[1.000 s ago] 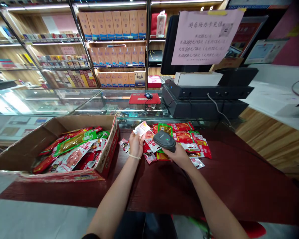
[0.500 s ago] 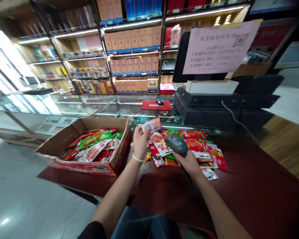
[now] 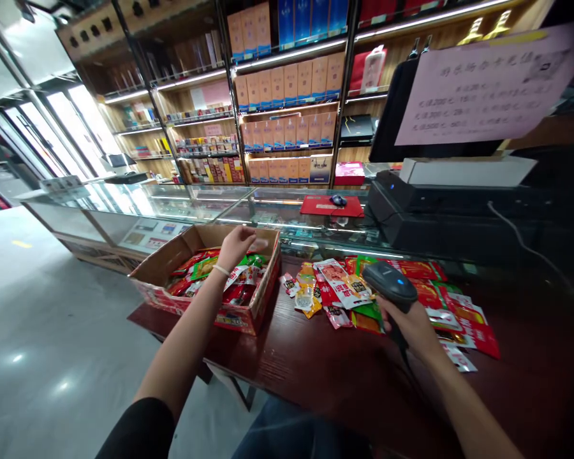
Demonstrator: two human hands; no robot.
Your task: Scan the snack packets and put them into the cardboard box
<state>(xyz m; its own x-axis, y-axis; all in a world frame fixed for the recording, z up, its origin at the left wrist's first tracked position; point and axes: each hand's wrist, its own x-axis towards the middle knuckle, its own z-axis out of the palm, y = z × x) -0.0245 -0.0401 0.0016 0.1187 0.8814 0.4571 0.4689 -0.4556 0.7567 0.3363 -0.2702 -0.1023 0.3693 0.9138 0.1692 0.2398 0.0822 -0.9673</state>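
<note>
My left hand (image 3: 236, 247) is stretched out over an open cardboard box (image 3: 168, 259) full of red, green and white snack packets. A small pale pink packet (image 3: 260, 244) shows blurred at its fingertips, pinched there. My right hand (image 3: 414, 324) grips a dark grey barcode scanner (image 3: 388, 283) with a blue light on its head. The scanner is held over a loose pile of snack packets (image 3: 337, 287) on the dark red table (image 3: 316, 366).
Behind the table runs a glass counter (image 3: 287, 213) with a red mouse pad (image 3: 331, 205) and a mouse. A black till (image 3: 440, 204) with a pink paper notice (image 3: 483, 89) stands at the right. Shelves of boxed goods (image 3: 287, 95) fill the back wall.
My left hand has carried the small packet from in front of the scanner leftwards over the box. The view has swung left, and the right hand still holds the scanner.
</note>
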